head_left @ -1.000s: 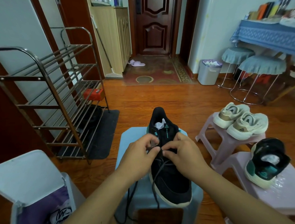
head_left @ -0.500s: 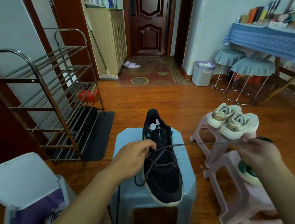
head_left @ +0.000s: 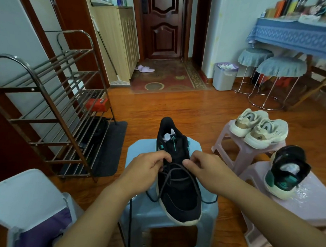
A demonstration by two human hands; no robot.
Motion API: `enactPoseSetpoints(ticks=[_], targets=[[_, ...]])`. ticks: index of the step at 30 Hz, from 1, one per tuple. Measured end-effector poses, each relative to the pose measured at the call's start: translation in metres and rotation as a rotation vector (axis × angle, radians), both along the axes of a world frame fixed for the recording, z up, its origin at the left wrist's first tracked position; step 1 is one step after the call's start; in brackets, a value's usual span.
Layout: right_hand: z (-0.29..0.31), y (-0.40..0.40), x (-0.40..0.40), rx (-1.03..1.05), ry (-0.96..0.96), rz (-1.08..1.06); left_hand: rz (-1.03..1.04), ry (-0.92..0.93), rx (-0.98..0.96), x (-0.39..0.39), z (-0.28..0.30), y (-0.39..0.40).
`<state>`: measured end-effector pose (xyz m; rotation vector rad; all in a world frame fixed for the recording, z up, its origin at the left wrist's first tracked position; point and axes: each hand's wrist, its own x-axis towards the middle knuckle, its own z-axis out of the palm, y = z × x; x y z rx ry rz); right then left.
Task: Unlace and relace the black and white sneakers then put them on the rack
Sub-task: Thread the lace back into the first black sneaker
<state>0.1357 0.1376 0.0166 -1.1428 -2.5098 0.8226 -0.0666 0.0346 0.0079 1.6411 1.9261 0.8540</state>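
We have the black sneaker (head_left: 176, 180) lying on the blue plastic stool (head_left: 141, 154), heel away from us, with our hands close together over its eyelets. Our left hand (head_left: 147, 166) pinches the dark lace (head_left: 176, 168) at the left side of the tongue, and our right hand (head_left: 202, 165) has curled fingers at the right side; we judge it holds the lace too, though the contact is hidden.

The risks we see lie mostly in the slack. Long loops trail over both edges of the stool, and one end hangs down its front towards the floor. A hard pull could snag that end on the stool's edge, or drag the unweighted shoe off the seat. Uneven pulls could also leave one lace end too short.

The second black sneaker (head_left: 285, 174) sits tilted near the edge of the pink stool (head_left: 315, 200) to our right, where an elbow could knock it. The metal shoe rack (head_left: 51, 113) stands well apart to our left.
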Motion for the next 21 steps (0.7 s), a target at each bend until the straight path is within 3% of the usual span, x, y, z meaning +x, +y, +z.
enactPoseSetpoints(ticks=[7, 11, 16, 21], targets=[[0.003, -0.01, -0.006, 0.094, 0.075, 0.045, 0.007, 0.053, -0.007, 0.001, 0.0, 0.001], [0.009, -0.013, -0.014, 0.19, 0.018, 0.098, -0.01, 0.108, -0.009, 0.001, 0.003, -0.001], [0.025, 0.004, 0.007, -0.225, 0.1, -0.052, -0.065, 0.243, -0.015, 0.0, 0.008, -0.005], [0.036, 0.038, 0.06, -0.324, 0.093, -0.32, -0.058, 0.225, -0.009, -0.005, 0.01, -0.007]])
